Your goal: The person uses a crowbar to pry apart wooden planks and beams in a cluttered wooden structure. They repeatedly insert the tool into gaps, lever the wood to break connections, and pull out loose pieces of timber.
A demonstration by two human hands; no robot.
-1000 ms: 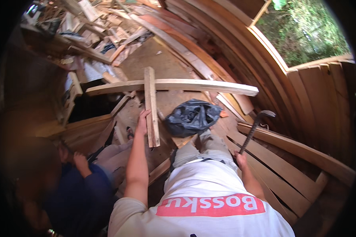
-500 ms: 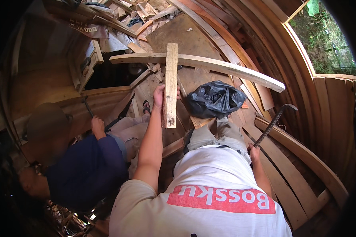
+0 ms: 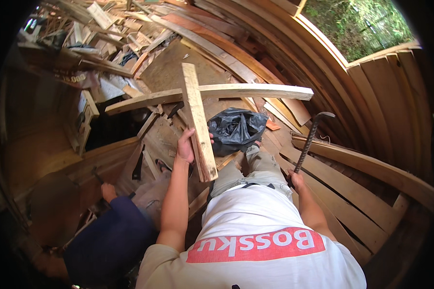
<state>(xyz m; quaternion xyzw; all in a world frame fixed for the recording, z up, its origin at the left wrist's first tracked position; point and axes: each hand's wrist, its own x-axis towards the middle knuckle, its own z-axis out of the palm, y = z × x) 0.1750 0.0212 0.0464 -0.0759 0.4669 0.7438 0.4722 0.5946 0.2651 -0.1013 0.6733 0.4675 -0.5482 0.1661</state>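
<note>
My left hand [image 3: 185,146] is closed around a short squared length of timber [image 3: 197,120], which it holds raised in front of me. A longer wooden batten [image 3: 258,90] crosses this timber near its far end, and the two move as one; how they are joined is hidden. My right hand [image 3: 296,180] grips the lower end of a dark ribbed steel bar [image 3: 307,144], whose top is bent into a hook. Beyond my legs, under the cross of wood, lies a crumpled black plastic bag [image 3: 236,127].
At the left a person in a dark blue top [image 3: 111,236] bends over, one hand [image 3: 109,191] on a dark tool. Scrap wood [image 3: 111,29] is heaped at the far left. Long boards [image 3: 352,202] lie at the right, below a window opening [image 3: 359,31]. A dark gap [image 3: 115,127] shows at left.
The whole view has swung, shifting surroundings left. The joined wood sits lower and closer to me, the short timber's far end tilted left. Both hands keep their holds.
</note>
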